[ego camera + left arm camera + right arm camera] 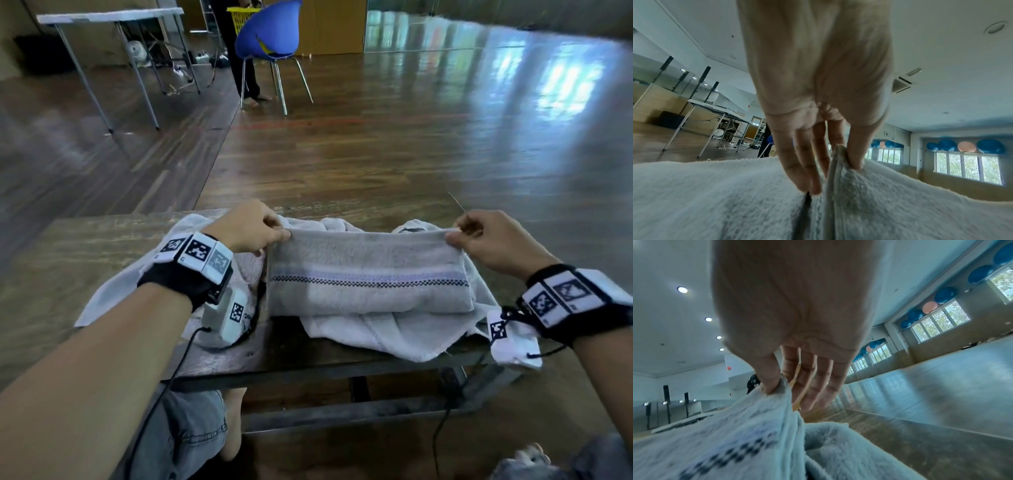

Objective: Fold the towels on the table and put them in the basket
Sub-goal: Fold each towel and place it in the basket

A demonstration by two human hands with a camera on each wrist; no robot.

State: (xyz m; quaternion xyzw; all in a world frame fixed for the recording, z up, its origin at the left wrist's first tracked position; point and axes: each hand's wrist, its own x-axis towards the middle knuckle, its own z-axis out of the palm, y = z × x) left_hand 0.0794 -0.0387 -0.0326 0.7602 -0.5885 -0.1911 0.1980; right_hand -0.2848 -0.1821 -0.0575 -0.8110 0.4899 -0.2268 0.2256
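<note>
**Inspector:** Two hands on one towel. The left hand pinches the far left corner of the folded grey towel, and the right hand pinches the far right corner. In both wrist views the thumb and fingers are closed on the doubled edge, with the cloth pressed between them.

**Assistant:** Where does the towel lie?

**Inspector:** At the centre of the frame, on the counter. It rests on a heap of loose white towels, and its checked stripe runs left to right. The far edge is held taut and level between the two grips.

**Assistant:** What would make this fold come out well?

**Inspector:** My judgement is that both corners should stay at equal height and equal tension, so that the edge remains straight. The far edge should then come towards the near edge in one motion, lining up with the stripe, before either pinch lets go. The heap underneath is uneven, so the fold may skew or sag. Pressing it flat afterwards would help.

**Assistant:** And the basket?

**Inspector:** A yellow basket shows at the upper middle of the frame, well apart from the counter and behind a blue chair. I cannot tell whether it is the one intended.
</note>
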